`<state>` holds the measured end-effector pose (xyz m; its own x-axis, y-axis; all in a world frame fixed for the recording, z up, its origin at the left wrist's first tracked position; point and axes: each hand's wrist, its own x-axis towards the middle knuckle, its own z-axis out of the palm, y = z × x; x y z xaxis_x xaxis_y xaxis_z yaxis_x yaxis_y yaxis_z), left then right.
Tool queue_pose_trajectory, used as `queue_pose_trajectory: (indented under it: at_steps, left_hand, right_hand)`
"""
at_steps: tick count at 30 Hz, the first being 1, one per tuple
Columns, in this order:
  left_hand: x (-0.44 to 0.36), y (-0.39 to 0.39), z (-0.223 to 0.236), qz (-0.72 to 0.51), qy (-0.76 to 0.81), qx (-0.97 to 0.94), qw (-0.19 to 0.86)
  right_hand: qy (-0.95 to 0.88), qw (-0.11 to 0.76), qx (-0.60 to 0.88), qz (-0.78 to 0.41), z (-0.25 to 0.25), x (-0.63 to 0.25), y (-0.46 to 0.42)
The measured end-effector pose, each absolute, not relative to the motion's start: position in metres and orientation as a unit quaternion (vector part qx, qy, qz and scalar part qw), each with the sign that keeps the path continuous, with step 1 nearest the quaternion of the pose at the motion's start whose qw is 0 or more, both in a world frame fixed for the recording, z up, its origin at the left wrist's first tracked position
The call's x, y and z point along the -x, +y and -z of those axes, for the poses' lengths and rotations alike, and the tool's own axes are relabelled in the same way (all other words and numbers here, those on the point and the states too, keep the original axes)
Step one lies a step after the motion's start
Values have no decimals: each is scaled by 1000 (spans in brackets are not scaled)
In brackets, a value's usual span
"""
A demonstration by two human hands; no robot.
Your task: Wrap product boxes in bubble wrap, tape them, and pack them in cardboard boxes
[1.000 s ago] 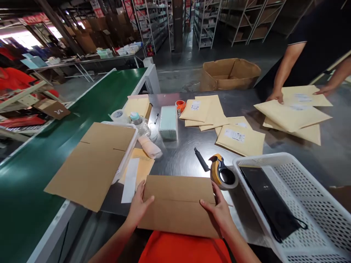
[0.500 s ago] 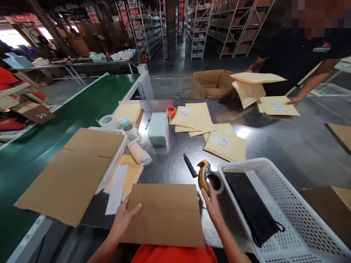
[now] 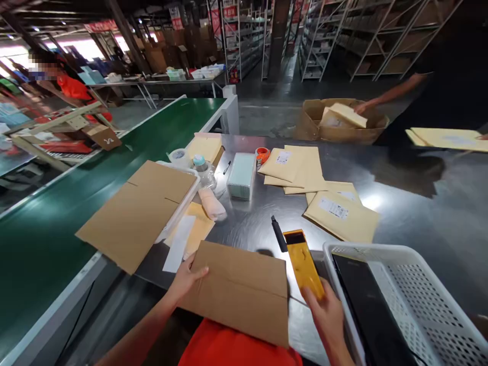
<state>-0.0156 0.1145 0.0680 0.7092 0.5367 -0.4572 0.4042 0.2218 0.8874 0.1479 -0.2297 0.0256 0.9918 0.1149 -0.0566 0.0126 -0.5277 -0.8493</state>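
Close to my body, a folded brown cardboard box point(image 3: 238, 290) is held at its left edge by my left hand point(image 3: 188, 277), thumb on top and the fingers hidden beneath. My right hand point(image 3: 324, 305) is closed around the lower end of a yellow tape dispenser point(image 3: 304, 262), just right of the cardboard. The dispenser is lifted and tilted, its dark end pointing away from me. A black marker-like tool point(image 3: 279, 234) lies on the metal table beside it. On the right stands a white perforated basket point(image 3: 404, 254) with a black pouch point(image 3: 366, 300) inside.
Yellow padded envelopes point(image 3: 339, 213) lie across the table point(image 3: 247, 229). Further left are a pale green stack point(image 3: 241, 175), a clear bottle point(image 3: 204, 173) and a large cardboard sheet point(image 3: 133, 213). A green conveyor point(image 3: 152, 137) runs along the left. Opposite, a co-worker's hand point(image 3: 364, 107) reaches over a carton point(image 3: 312, 119).
My right hand has picked up the tape dispenser and turned it. The cardboard has tilted slightly. The co-worker has moved envelopes over to the carton. My view has swung left.
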Motion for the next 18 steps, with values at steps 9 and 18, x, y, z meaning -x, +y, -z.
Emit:
queue_pose_trajectory:
  at_steps: [9, 18]
  left_hand:
    - [16, 117, -61, -53, 357, -660, 659]
    - [27, 138, -87, -53, 364, -613, 699]
  right_hand:
    - [-106, 663, 689, -274, -103, -113, -154]
    - [-64, 612, 757, -221, -80, -137, -180]
